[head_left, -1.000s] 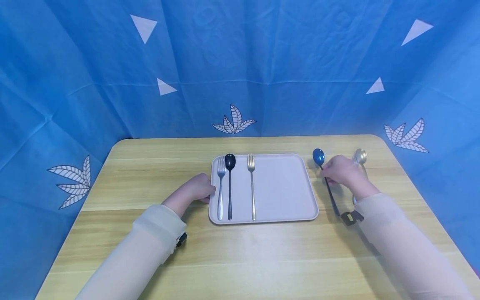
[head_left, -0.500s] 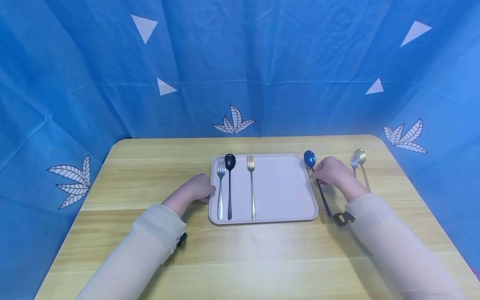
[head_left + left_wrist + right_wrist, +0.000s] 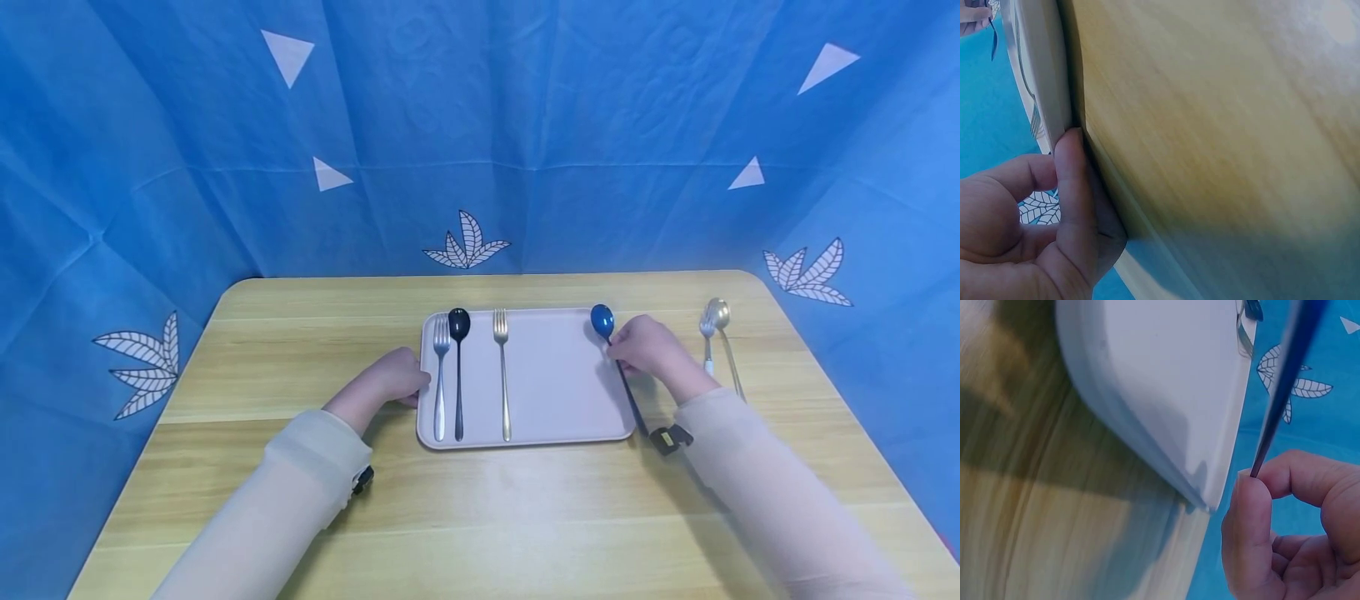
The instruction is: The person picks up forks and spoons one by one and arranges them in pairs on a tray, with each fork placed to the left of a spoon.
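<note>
My right hand pinches the thin dark handle of a spoon with a blue bowl. That spoon slants over the right edge of a pale rectangular tray. In the right wrist view thumb and forefinger meet on its handle, raised above the tray corner. My left hand holds the tray's left rim; in the left wrist view the fingertips grip that rim. On the tray's left half lie a silver fork, a black spoon and a gold fork, upright and side by side.
Right of the tray, a gold spoon and a small fork with a white handle lie on the wooden table. The right sleeve is close to their lower ends. Behind the table hangs a blue patterned cloth.
My right hand has carried the blue spoon leftward, from beside the tray to over its right edge. The small fork has come into fuller view. The left hand and tray stay put.
</note>
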Demonstrator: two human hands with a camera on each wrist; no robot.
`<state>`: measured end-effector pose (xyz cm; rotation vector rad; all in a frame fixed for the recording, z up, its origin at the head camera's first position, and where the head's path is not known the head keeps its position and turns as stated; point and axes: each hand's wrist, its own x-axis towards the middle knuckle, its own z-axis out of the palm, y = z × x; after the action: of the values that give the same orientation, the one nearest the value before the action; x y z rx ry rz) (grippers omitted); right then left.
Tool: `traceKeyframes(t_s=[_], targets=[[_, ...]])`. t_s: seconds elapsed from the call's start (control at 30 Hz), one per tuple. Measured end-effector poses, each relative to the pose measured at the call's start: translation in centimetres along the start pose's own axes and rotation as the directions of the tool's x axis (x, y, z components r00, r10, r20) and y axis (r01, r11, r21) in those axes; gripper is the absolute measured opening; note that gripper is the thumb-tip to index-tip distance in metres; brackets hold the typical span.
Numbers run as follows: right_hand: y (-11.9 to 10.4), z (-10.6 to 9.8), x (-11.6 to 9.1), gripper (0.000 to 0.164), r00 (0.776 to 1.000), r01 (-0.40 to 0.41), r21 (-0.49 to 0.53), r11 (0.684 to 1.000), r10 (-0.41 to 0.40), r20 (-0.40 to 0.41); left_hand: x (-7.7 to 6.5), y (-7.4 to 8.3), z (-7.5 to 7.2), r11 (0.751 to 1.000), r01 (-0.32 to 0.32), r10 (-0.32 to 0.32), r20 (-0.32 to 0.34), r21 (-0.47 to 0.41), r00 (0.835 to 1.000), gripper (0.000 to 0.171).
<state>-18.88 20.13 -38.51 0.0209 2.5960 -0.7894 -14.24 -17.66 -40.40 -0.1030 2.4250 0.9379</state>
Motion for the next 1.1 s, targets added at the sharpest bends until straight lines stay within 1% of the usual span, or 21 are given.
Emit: traceKeyframes(t_s=[0.17,0.4,0.67,0.9,1.1], targets=[[-0.4,0.6,0.2,0.017,1.0,0.004,0.011,1.0,-0.004,0.0,0.1,-0.1,0.1,1.0,0.006,-0.006,0.002,0.003,1.0,0.013],[-1.1,1.3,0.4,0.014,1.0,-0.011,0.018,1.0,0.011,-0.002,0.1,-0.2,0.1,1.0,0.01,-0.01,0.003,0.003,1.0,0.014],[-1.9,2.0,0.6,0.015,1.0,0.015,-0.012,1.0,-0.015,-0.009,0.0,0.1,-0.1,1.0,0.02,-0.02,0.007,0.017,1.0,0.014],[-2.8,2.5,0.6,0.016,0.999,0.034,-0.021,0.999,-0.034,-0.005,-0.1,0.1,-0.1,1.0,0.014,-0.014,0.01,0.02,1.0,0.014],[-3.4,3.2,0.7,0.015,0.999,0.042,0.006,0.999,-0.042,-0.007,0.0,0.0,-0.1,1.0,0.011,-0.012,0.012,0.019,1.0,0.013]])
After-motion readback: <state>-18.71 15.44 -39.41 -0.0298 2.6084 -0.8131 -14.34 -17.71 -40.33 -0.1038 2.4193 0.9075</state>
